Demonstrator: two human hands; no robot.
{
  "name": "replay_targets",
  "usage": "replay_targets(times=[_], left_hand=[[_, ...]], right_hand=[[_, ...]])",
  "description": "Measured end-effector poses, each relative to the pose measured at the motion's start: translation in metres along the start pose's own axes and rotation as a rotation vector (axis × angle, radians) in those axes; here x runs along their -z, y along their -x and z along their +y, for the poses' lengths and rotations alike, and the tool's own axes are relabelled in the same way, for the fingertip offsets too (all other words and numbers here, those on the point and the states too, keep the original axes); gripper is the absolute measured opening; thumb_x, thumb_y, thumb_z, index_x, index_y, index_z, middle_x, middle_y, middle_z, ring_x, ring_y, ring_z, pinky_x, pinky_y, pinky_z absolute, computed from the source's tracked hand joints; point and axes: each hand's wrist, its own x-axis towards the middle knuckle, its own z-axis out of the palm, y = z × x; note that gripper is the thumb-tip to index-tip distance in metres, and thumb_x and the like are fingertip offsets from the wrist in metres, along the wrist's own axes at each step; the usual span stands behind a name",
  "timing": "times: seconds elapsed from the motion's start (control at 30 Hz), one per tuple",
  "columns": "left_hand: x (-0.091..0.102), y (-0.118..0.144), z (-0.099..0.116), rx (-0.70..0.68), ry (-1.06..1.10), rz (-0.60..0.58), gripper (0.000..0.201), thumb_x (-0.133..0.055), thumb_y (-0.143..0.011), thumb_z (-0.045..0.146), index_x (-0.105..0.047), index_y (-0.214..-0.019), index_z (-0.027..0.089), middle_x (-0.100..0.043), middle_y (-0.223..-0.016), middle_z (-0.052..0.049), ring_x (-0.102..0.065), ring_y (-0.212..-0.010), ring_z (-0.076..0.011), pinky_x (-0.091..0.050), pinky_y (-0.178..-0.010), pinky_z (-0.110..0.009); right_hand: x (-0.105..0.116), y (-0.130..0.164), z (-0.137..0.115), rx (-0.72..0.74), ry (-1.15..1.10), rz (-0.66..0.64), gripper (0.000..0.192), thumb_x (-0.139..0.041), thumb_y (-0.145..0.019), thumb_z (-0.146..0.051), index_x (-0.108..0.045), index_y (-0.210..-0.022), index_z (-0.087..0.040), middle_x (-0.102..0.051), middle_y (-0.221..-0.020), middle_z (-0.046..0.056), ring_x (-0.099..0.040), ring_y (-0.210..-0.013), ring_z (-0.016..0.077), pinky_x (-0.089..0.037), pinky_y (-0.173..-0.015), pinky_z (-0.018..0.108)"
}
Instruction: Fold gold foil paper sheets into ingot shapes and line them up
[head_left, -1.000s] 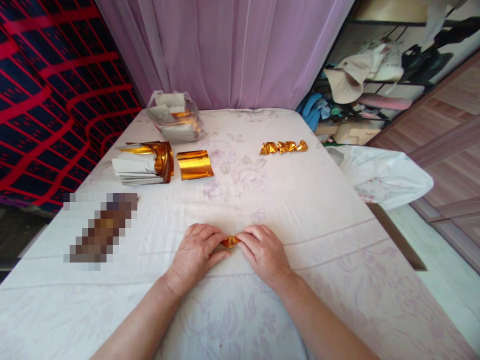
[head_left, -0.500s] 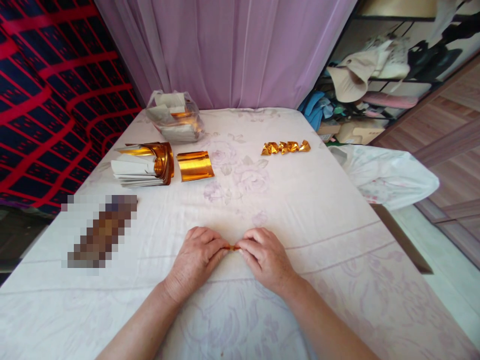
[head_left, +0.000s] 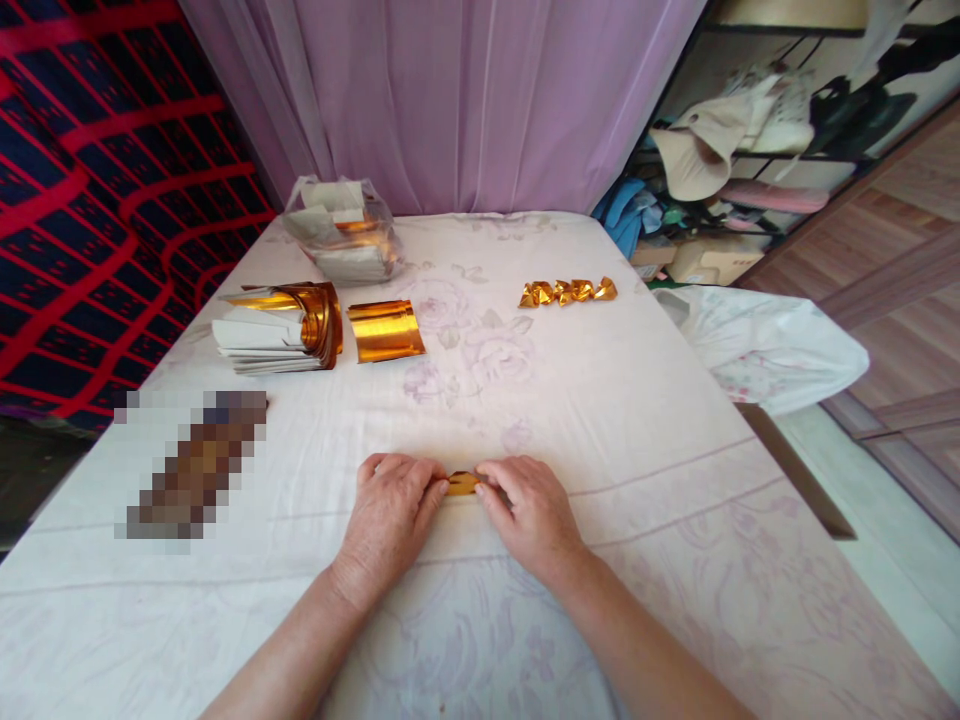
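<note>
My left hand [head_left: 395, 508] and my right hand [head_left: 531, 510] pinch the two ends of a small folded piece of gold foil paper [head_left: 463, 485], just above or on the tablecloth. Its middle shows between my fingertips, slightly spread, with a dark gap along the top; its ends are hidden by the fingers. Farther off lies a flat stack of gold foil sheets [head_left: 386, 331], curled a little. Left of it stands a thick folded bundle of gold foil paper [head_left: 279, 330] with white backs. At the back right, several folded gold foil pieces [head_left: 568, 292] sit in a row.
A clear plastic bag [head_left: 341, 232] of more foil paper stands at the table's far left. A blurred-out item [head_left: 196, 465] lies on the left of the flowered tablecloth [head_left: 480, 400]. Beyond the right edge are a white plastic bag [head_left: 780, 350] and a shelf with a cap [head_left: 697, 150].
The foil piece between my fingers has gone from a thin strip to a wider shape with a gap. Both hands stay in nearly the same place.
</note>
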Motion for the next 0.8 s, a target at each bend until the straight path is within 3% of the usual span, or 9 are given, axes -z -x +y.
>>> replay_targets(times=[0.2,0.5,0.8], left_hand=[[-0.0030,0.0000,-0.0002,0.044,-0.131,0.028,0.016,-0.055,-0.094,0.034,-0.063,-0.089,0.021,-0.071,-0.080,-0.003,-0.061,-0.082,-0.0257,-0.036,-0.080,-0.043],[-0.0034,-0.0024,0.0027,-0.009,-0.242,0.089,0.020,-0.051,-0.096,0.034,-0.062,-0.085,0.021,-0.070,-0.075,-0.004,-0.061,-0.076,-0.0247,-0.037,-0.077,-0.041],[-0.0047,-0.0027,0.0004,0.037,-0.175,0.038,0.014,-0.057,-0.093,0.033,-0.063,-0.089,0.020,-0.070,-0.079,-0.004,-0.061,-0.079,-0.0269,-0.038,-0.078,-0.043]], right_hand=[[-0.0025,-0.0001,-0.0019,-0.041,-0.005,0.041,0.011,-0.056,-0.090,-0.019,-0.058,-0.080,-0.022,-0.066,-0.074,0.000,-0.060,-0.072,0.0174,-0.038,-0.070,0.030],[-0.0038,-0.0006,-0.0014,-0.033,0.068,0.027,0.015,-0.054,-0.093,-0.021,-0.060,-0.079,-0.021,-0.065,-0.074,0.001,-0.058,-0.072,0.0174,-0.037,-0.069,0.031],[-0.0033,-0.0015,-0.0030,-0.045,0.104,0.007,0.013,-0.057,-0.093,-0.021,-0.063,-0.082,-0.022,-0.064,-0.076,0.001,-0.058,-0.075,0.0179,-0.037,-0.070,0.031]])
